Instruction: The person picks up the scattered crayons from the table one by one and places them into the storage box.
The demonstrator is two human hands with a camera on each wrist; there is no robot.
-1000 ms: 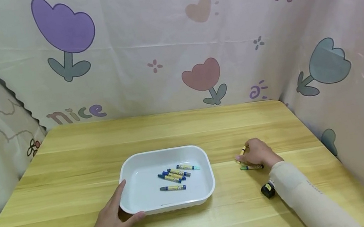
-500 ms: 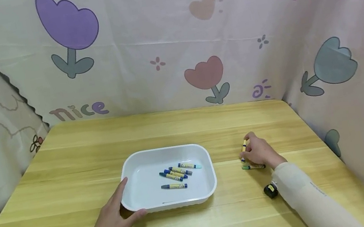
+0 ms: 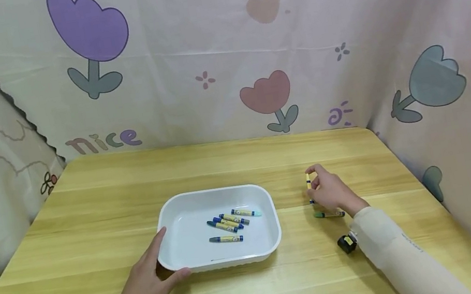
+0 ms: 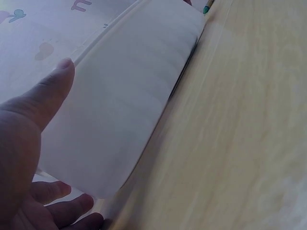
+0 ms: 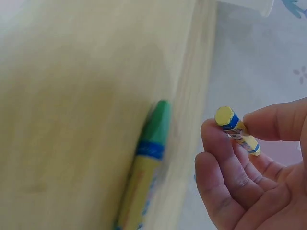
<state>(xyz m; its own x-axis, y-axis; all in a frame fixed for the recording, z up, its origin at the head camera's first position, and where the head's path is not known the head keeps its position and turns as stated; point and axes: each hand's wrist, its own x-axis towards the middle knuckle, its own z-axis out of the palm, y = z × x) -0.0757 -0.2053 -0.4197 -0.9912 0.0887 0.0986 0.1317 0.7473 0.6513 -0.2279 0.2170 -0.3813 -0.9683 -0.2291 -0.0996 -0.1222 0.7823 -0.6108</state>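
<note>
In the head view, my right hand [image 3: 333, 188] pinches a yellow crayon [image 3: 309, 187] between thumb and fingers. The right wrist view shows the yellow crayon [image 5: 235, 125] raised off the table, one end toward the camera. Close by lies a green crayon [image 3: 329, 214], its green tip facing left. My left hand [image 3: 146, 283] rests against the near left corner of a white tray [image 3: 179, 257], thumb along the front rim and fingers, fairly straight, at the left side. Several crayons [image 3: 225, 225] in blue, grey and pale green tones lie inside the tray.
The wooden table [image 3: 106, 191] meets a patterned cloth [image 3: 189, 97] at the back, with more cloth at both sides. A small black device [image 3: 347, 243] sits at the right wrist, above the table.
My right hand has raised the yellow crayon and turned it from slanted to nearly vertical in the head view. The left hand stays at the tray; the head view has shifted slightly.
</note>
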